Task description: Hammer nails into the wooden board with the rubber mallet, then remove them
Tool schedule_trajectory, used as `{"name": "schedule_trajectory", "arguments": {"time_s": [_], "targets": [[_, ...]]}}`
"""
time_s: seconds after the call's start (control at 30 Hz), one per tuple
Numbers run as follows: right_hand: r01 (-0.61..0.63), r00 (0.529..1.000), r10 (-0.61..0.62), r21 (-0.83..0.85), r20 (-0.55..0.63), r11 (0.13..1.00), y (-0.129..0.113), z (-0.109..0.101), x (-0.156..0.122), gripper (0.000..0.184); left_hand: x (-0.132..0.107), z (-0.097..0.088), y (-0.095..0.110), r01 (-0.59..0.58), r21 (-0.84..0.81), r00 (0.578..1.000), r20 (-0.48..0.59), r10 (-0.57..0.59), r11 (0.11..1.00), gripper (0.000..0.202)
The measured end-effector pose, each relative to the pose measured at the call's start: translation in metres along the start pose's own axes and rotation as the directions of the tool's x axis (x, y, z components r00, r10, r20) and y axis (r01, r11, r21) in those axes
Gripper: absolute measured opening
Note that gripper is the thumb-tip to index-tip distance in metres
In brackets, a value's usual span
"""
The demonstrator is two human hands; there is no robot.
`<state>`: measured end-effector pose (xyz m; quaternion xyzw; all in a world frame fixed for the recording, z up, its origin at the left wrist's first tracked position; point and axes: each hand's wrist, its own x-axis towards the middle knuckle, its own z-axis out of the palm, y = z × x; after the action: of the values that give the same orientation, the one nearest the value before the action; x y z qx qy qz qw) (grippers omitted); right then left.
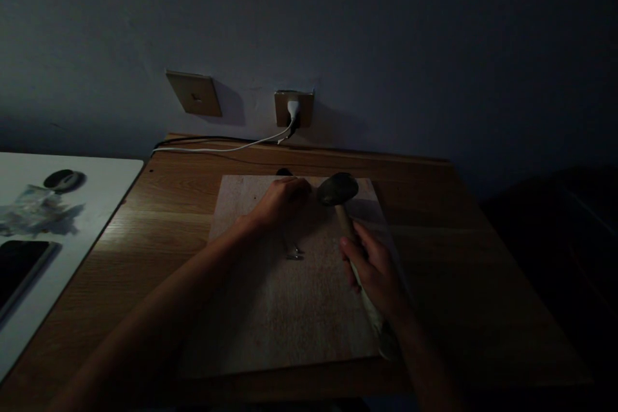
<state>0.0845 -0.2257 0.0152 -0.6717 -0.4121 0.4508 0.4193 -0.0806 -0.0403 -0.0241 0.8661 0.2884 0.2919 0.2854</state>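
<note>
My right hand point(371, 264) is wrapped round the pale handle of a mallet point(338, 189), whose dark, rounded head is raised at the far part of a light wooden board point(290, 322). Just left of that head, my left hand point(282, 201) rests low over the board with its fingers closed together. Whatever those fingers pinch is too dark and small to make out. A few small shiny metal pieces, like nails or screws point(295, 254), lie on the board nearer to me. Behind my left hand a small dark object point(284, 172) shows at the board's far edge.
The board lies on a wooden table point(454, 283) against a wall. A socket point(294, 109) holds a white plug, and cables point(207, 149) run along the table's back. On a white table point(111, 174) to the left are a plastic bag point(36, 209), a dark round object point(62, 180) and a dark flat device point(22, 267).
</note>
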Motion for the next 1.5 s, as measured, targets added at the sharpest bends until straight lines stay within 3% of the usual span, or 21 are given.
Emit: {"name": "schedule_trajectory", "arguments": {"time_s": [0.13,0.3,0.43,0.5,0.53,0.6,0.67,0.73,0.87,0.97,1.07,1.13,1.2,1.33,1.5], "targets": [[0.029,1.0,-0.029,-0.06,-0.007,0.998,-0.009,0.009,0.01,0.038,-0.001,-0.001,0.0,0.085,-0.064,0.996,0.008,-0.085,0.994,0.042],[-0.007,0.999,0.012,-0.109,0.052,0.994,-0.011,0.015,0.012,0.035,0.001,-0.001,0.0,0.115,-0.052,0.993,0.042,-0.113,0.992,0.051],[-0.06,0.998,0.061,-0.034,0.02,0.998,-0.006,0.01,0.002,0.046,0.004,-0.017,0.005,0.094,0.042,0.99,0.1,-0.098,0.995,0.042],[-0.099,0.995,0.099,-0.005,0.011,0.995,-0.001,0.006,-0.006,0.049,0.004,-0.033,0.013,0.017,0.108,0.974,0.223,-0.041,0.994,0.031],[-0.122,0.992,0.122,0.004,0.009,0.993,0.002,0.003,-0.01,0.051,0.003,-0.04,0.019,-0.032,0.114,0.939,0.344,-0.01,0.993,0.028],[-0.163,0.987,0.163,0.014,0.01,0.987,0.008,0.0,-0.016,0.054,0.0,-0.052,0.034,-0.084,0.1,0.819,0.573,0.011,0.991,0.025],[-0.184,0.983,0.184,0.025,-0.012,0.983,0.014,-0.002,-0.019,0.058,-0.004,-0.057,0.048,-0.102,0.149,0.73,0.682,-0.028,0.984,0.027],[-0.197,0.979,0.199,0.037,-0.047,0.98,0.019,-0.002,-0.022,0.064,-0.007,-0.054,0.058,-0.124,0.201,0.69,0.721,-0.061,0.972,0.024],[-0.191,0.981,0.192,0.052,-0.02,0.98,0.022,-0.003,-0.025,0.063,-0.007,-0.044,0.063,-0.181,0.189,0.656,0.754,-0.025,0.965,0.008],[-0.179,0.984,0.178,0.051,0.016,0.983,0.022,-0.004,-0.028,0.056,-0.005,-0.042,0.057,-0.152,0.143,0.693,0.721,0.002,0.978,0.009],[-0.197,0.98,0.198,0.064,-0.008,0.978,0.023,-0.004,-0.03,0.062,0.0,-0.044,0.041,-0.071,0.06,0.817,0.576,0.023,0.996,0.02],[-0.202,0.979,0.203,0.076,-0.001,0.976,0.024,-0.004,-0.031,0.068,0.003,-0.044,0.025,-0.029,0.014,0.915,0.402,0.021,0.999,0.031],[-0.196,0.981,0.195,0.077,0.017,0.978,0.025,-0.004,-0.031,0.068,0.006,-0.043,0.007,0.013,0.032,0.973,0.232,-0.02,0.999,0.038],[-0.175,0.984,0.173,0.076,0.037,0.982,0.028,-0.004,-0.03,0.06,0.005,-0.04,-0.016,0.047,0.067,0.982,0.178,-0.058,0.997,0.024],[-0.152,0.988,0.149,0.087,0.036,0.985,0.031,-0.004,-0.029,0.057,0.003,-0.045,-0.019,0.023,0.115,0.974,0.223,-0.048,0.993,0.019]]}}
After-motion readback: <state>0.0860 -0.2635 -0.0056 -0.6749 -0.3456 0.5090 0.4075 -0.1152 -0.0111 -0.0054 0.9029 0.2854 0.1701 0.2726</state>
